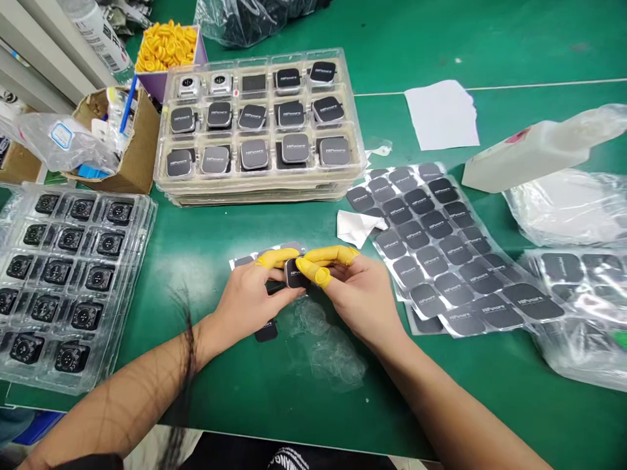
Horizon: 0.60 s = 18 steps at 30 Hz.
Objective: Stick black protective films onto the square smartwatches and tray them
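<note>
Hair (188, 336) over forearm (132, 405) | left hand (249, 287), right hand (357, 287) pinching square device (292, 275) | films (337, 359), sticker sheet (434, 261) near

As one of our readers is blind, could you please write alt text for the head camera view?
A person's left hand holds a small square black watch case, the right hand at its edge, both wearing yellow finger cots, above a green table. One clear watch tray lies at left, a second tray behind; HiFuture sticker sheets lie at right.
</note>
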{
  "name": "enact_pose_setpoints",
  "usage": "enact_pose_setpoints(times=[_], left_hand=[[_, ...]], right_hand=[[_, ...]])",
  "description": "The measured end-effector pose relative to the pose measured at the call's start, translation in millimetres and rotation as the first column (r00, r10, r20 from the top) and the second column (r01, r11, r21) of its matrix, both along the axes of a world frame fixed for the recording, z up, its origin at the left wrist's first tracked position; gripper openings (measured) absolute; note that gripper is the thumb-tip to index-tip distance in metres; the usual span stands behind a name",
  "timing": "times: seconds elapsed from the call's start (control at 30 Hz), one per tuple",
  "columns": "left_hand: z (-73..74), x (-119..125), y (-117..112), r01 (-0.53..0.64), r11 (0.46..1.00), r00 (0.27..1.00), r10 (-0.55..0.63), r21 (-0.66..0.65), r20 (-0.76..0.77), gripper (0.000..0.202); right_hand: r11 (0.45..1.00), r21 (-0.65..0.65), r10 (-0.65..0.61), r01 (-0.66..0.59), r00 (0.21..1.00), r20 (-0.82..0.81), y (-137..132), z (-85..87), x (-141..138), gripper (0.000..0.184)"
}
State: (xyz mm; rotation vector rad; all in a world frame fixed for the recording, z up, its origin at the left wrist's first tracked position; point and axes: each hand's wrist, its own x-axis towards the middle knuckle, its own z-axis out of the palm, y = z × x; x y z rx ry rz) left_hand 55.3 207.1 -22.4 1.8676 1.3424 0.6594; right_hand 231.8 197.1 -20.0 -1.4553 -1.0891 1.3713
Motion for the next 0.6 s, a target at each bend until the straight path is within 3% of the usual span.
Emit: enact_pose_setpoints(times=[0.1, 0.17, 0.23, 0.3, 0.4, 0.43, 0.47, 0.53, 0.57, 0.6], left_hand=[[1.5, 1, 1, -0.009, 1.000, 1.000, 0.009, -0.014, 0.007, 0.007], [3.2, 1, 2, -0.021, 0.999, 1.000, 0.021, -0.041, 0.012, 0.005], [4.6, 0, 3, -0.030, 0.996, 0.999, 0.032, -0.085, 0.020, 0.006], [4.6, -2, 4, -0.035, 0.986, 0.997, 0.046, -0.163, 0.064, 0.009], [0.8, -4, 4, -0.034, 0.955, 0.973, 0.100, -0.295, 0.210, 0.022], [-1.1, -4, 4, -0.035, 0.944, 0.957, 0.126, -0.329, 0.260, 0.030], [-2.9, -5, 3, -0.037, 0.935, 0.943, 0.149, -0.353, 0.297, 0.036], [-5.4, -5, 1, -0.042, 0.925, 0.930, 0.174, -0.377, 0.323, 0.046], [-5.7, -4, 1, -0.045, 0.923, 0.931, 0.177, -0.381, 0.320, 0.048], [-5.5, -4, 0, -0.046, 0.923, 0.932, 0.177, -0.381, 0.316, 0.048]], right_hand=[[0.982, 0.185, -0.022, -0.044, 0.940, 0.340, -3, 4.7, 3, 0.034], [0.932, 0.347, -0.123, -0.107, 0.806, 0.578, -4, 6.5, 11, 0.047], [0.868, 0.452, -0.201, -0.208, 0.684, 0.701, -4, 5.4, 21, 0.057], [0.783, 0.486, -0.162, -0.389, 0.625, 0.763, -5, 0.6, 28, 0.063], [0.581, 0.425, -0.025, -0.694, 0.507, 0.861, -7, -10.5, 31, 0.061], [0.572, 0.385, -0.009, -0.724, 0.464, 0.886, -7, -13.8, 30, 0.059], [0.609, 0.355, -0.020, -0.709, 0.434, 0.901, -7, -16.2, 29, 0.057], [0.731, 0.332, -0.072, -0.596, 0.417, 0.906, -6, -18.2, 28, 0.055], [0.758, 0.327, -0.076, -0.564, 0.422, 0.903, -6, -18.0, 27, 0.056], [0.747, 0.328, -0.059, -0.578, 0.435, 0.899, -6, -17.5, 26, 0.055]])
